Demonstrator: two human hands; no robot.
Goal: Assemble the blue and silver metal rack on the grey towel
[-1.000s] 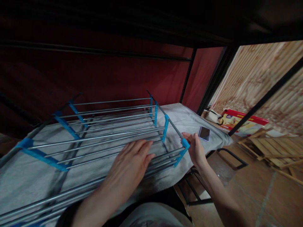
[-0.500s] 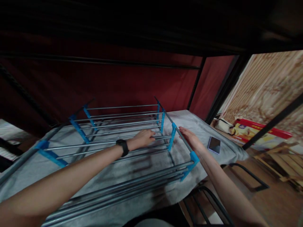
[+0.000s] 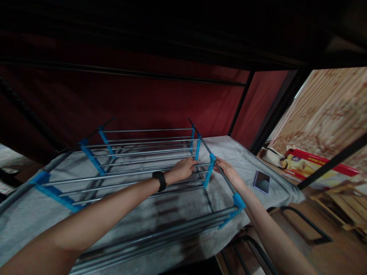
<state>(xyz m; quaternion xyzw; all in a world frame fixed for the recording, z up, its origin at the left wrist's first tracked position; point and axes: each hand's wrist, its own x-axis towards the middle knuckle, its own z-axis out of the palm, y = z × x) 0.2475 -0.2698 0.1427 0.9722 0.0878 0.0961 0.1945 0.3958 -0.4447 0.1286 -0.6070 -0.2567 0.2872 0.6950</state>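
Two hands out on a metal rack (image 3: 137, 168) lying on its side over a grey towel (image 3: 183, 206). Left hand (image 3: 183, 170) curled down over the thin bars just short of a blue plastic bracket (image 3: 209, 172); fingers bent around the rods, though the grip itself hidden underneath, so hard to say how firmly closed. Black watch (image 3: 159, 180) strapped on that wrist. Right hand (image 3: 229, 172) laid against the grey end tube (image 3: 218, 168) just beyond the same bracket, palm turned inward, fingertips touching the tube; whether wrapped round it or merely resting, impossible to tell from this angle.

Rack's long axis set left to right across the towel, bars parallel to the near edge, end tubes slanting away toward the dark red backdrop (image 3: 143, 99). More blue brackets (image 3: 88, 154) on the far left side, lowest one (image 3: 239, 200) near the right forearm. Nearest bars cut off at the bottom left and partly covered by the left forearm.

Off to the right, a phone (image 3: 261, 181) face up on the towel, well apart from the rack. Further right, a red box (image 3: 312, 164), print too blurred to read, crossed by a black frame pole (image 3: 332, 162). Upper part of the scene lost in darkness.
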